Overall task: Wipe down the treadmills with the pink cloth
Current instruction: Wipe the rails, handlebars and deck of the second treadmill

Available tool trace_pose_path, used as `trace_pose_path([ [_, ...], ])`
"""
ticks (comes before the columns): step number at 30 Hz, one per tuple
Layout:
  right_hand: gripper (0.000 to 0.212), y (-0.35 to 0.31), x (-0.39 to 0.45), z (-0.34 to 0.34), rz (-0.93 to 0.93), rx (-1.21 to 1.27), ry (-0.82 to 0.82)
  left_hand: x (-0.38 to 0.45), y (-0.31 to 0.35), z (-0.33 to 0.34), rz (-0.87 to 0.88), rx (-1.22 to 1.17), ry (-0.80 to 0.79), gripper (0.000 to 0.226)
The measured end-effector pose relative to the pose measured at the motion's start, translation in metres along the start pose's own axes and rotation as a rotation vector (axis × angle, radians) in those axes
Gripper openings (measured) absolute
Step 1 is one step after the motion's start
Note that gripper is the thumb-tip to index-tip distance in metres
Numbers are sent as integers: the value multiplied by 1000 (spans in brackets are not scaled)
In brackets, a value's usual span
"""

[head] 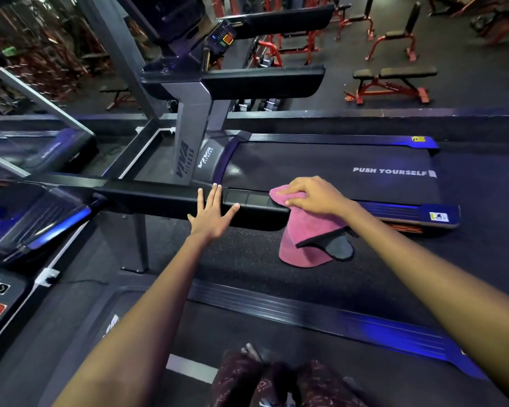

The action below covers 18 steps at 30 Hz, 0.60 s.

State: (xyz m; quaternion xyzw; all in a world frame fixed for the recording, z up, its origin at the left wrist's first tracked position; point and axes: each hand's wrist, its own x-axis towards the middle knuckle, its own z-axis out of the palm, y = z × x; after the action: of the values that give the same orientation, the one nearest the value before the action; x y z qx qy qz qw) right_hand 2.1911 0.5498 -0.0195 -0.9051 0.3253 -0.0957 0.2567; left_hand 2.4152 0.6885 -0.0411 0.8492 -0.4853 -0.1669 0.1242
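Pink cloth (301,230) draped over the end of a treadmill handrail (171,198), both hands on the rail.

Head view: at centre frame, the cloth is dusty pink with a dark grey underside showing at a folded-back corner. Its long axis runs up and down the frame, the top bunched on the rail end and the rest hanging below it. The right hand (312,193) presses the bunched top with fingers curled over it; the left hand (213,212) lies flat with fingers spread on the black rail, just left of the cloth. Beyond lies the treadmill belt (321,168) printed "PUSH YOURSELF".
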Motion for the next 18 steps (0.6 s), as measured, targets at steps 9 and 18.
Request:
trace_pose_path([
  [9, 32, -2, 46, -16, -35, 3, -185, -2, -3, 28, 52, -78, 326, 80],
  [18, 31, 12, 66, -22, -70, 248, -356, 5, 11, 55, -25, -217, 522, 70],
])
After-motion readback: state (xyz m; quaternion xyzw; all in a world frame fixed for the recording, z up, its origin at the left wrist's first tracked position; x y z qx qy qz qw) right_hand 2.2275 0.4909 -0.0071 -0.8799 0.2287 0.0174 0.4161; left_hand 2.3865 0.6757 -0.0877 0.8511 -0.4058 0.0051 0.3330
